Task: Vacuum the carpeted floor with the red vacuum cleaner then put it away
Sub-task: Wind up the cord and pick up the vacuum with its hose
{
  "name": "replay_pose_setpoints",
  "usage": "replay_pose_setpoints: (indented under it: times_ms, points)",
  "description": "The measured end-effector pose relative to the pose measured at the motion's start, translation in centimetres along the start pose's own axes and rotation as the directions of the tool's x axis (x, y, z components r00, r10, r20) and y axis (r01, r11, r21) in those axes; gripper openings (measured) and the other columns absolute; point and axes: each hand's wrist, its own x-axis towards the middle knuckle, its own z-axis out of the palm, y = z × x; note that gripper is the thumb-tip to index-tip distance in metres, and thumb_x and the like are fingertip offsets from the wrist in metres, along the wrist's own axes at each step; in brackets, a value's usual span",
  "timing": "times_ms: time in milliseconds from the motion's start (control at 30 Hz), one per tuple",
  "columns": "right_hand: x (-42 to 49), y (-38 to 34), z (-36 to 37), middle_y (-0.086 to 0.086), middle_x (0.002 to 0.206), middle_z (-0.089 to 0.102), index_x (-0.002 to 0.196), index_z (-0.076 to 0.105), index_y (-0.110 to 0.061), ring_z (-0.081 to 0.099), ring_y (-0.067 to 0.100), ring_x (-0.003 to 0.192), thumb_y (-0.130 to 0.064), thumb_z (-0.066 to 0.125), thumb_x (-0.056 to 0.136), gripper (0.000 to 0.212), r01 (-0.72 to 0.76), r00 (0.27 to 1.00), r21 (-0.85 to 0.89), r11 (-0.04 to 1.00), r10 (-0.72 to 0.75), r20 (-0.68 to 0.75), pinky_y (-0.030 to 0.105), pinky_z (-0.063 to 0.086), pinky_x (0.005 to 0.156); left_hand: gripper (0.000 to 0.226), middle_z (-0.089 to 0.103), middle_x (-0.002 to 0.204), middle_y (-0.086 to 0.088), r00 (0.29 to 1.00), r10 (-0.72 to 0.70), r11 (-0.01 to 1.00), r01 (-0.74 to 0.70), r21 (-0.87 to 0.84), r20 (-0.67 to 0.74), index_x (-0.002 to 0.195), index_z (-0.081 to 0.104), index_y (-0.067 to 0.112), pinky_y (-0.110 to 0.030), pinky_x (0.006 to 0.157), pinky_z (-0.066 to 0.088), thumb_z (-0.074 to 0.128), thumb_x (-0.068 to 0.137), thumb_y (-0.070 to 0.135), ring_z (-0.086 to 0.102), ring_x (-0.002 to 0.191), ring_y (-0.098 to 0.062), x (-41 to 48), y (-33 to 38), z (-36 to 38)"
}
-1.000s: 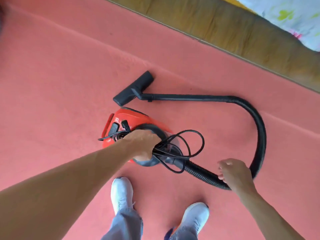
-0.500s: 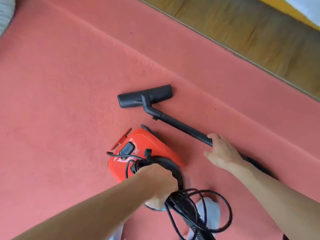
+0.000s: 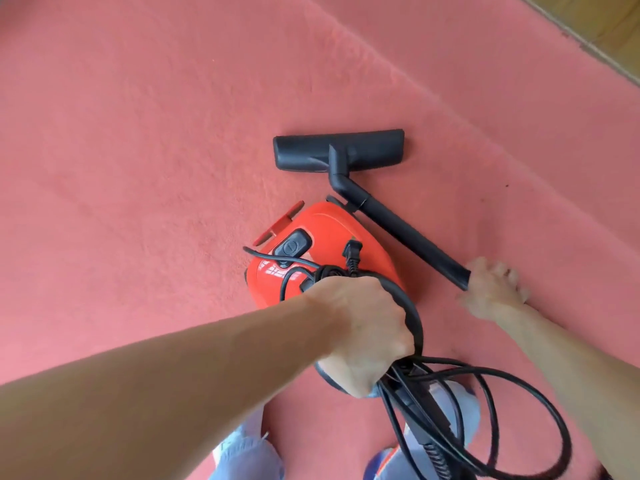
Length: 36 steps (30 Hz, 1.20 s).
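Observation:
The red vacuum cleaner (image 3: 329, 244) hangs just in front of my legs over the pink carpet (image 3: 138, 150). My left hand (image 3: 363, 337) is shut on its black carry handle together with loops of the black power cord (image 3: 512, 410). The plug (image 3: 352, 252) lies on top of the red body. My right hand (image 3: 493, 292) grips the lower end of the black wand (image 3: 405, 233). The wand runs up to the black floor head (image 3: 339, 150), which lies flat on the carpet ahead of the body. The ribbed hose (image 3: 436, 459) drops out of view at the bottom.
A wooden floor strip (image 3: 609, 29) borders the carpet at the top right corner. A ridge in the carpet (image 3: 450, 109) runs diagonally past the floor head. My two legs in light blue trousers (image 3: 249, 452) stand under the vacuum.
My right hand went from the hose to the wand and slid down it. The floor head has swung square ahead of the body. The vacuum sits closer and higher in view.

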Motion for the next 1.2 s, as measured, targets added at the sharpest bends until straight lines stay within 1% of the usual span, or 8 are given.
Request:
replay_pose_setpoints:
  times_ms: [100,200,267,367,467,700,933,1200]
  points:
    - [-1.0,0.4,2.4,0.013,0.121,0.052,0.11,0.03,-0.021,0.052,0.035,0.113,-0.023,0.065,0.086,0.042,0.008,0.994,0.141,0.99,-0.023,0.105,0.046,0.045,0.094,0.012,0.036,0.064,0.007,1.0,-0.004,1.0,0.003,-0.029,-0.014,0.089,0.059,0.025,-0.034,0.065,0.044,0.057,0.084,0.035,0.043,0.072,-0.027,0.2,0.1,0.3]
    - [-1.9,1.6,4.5,0.012,0.124,0.051,0.122,0.036,-0.017,0.051,0.034,0.117,-0.029,0.066,0.084,0.051,0.029,0.992,0.114,0.993,-0.043,0.121,0.052,0.047,0.096,0.021,0.048,0.076,0.004,0.999,-0.038,0.998,0.036,-0.049,-0.037,0.102,0.065,0.025,-0.036,0.073,0.047,0.056,0.086,0.036,0.042,0.077,-0.026,0.4,-0.1,0.7]
    - [-2.6,2.4,5.2,0.013,0.115,0.058,0.12,0.051,-0.014,0.055,0.032,0.11,-0.031,0.064,0.084,0.042,0.058,0.99,0.111,0.992,-0.072,0.125,0.045,0.049,0.092,0.024,0.045,0.074,0.004,0.997,-0.055,0.997,0.051,-0.06,-0.06,0.1,0.065,0.026,-0.036,0.074,0.05,0.056,0.087,0.043,0.043,0.076,-0.027,0.3,0.0,0.8]
    - [-4.4,3.1,4.4,0.014,0.106,0.068,0.113,0.057,-0.012,0.064,0.03,0.099,-0.029,0.065,0.09,0.029,0.111,0.981,0.264,0.958,-0.148,0.123,0.033,0.047,0.078,0.023,0.049,0.069,0.004,0.994,-0.067,0.998,0.067,-0.008,-0.088,0.087,0.058,0.027,-0.032,0.066,0.04,0.055,0.087,0.05,0.044,0.072,-0.029,0.0,0.3,0.7]
    - [-6.6,4.4,1.5,0.015,0.108,0.067,0.116,0.057,-0.015,0.063,0.029,0.099,-0.032,0.068,0.089,0.033,0.161,0.984,0.331,0.93,-0.178,0.023,0.036,0.046,0.08,0.036,0.069,0.092,0.0,0.982,-0.117,0.989,0.128,0.068,-0.15,0.099,0.063,0.024,-0.031,0.065,0.033,0.055,0.086,0.056,0.063,0.083,-0.032,-0.7,0.9,0.9]
    - [-13.9,2.9,-9.4,0.002,0.078,0.058,0.097,0.059,-0.026,0.058,0.029,0.074,-0.058,0.064,0.084,0.035,0.217,0.962,0.105,0.971,-0.194,-0.19,0.032,0.037,0.059,0.022,0.069,0.102,-0.002,0.962,-0.267,0.963,0.268,0.024,-0.052,0.108,0.062,0.019,-0.033,0.065,0.038,0.053,0.09,0.029,0.066,0.098,-0.03,-4.0,3.2,0.4]
    - [-23.3,-4.9,-16.7,-0.001,0.091,0.062,0.105,0.057,-0.029,0.06,0.027,0.086,-0.059,0.062,0.085,0.036,0.439,0.889,0.072,0.896,-0.42,-0.182,0.033,0.042,0.069,0.017,0.068,0.1,-0.004,0.944,-0.316,0.947,0.308,-0.094,-0.09,0.104,0.061,0.018,-0.034,0.065,0.041,0.053,0.09,0.024,0.064,0.094,-0.031,-11.3,5.7,-5.4]
    - [-39.6,-13.1,-27.4,0.001,0.094,0.062,0.099,0.055,-0.02,0.056,0.027,0.082,-0.058,0.058,0.088,0.04,0.565,0.773,-0.193,0.802,-0.596,-0.216,0.034,0.038,0.067,0.027,0.068,0.101,-0.007,0.9,-0.422,0.901,0.403,-0.159,-0.109,0.112,0.06,0.016,-0.036,0.071,0.051,0.057,0.089,0.028,0.066,0.093,-0.031,-27.2,7.3,-16.4]
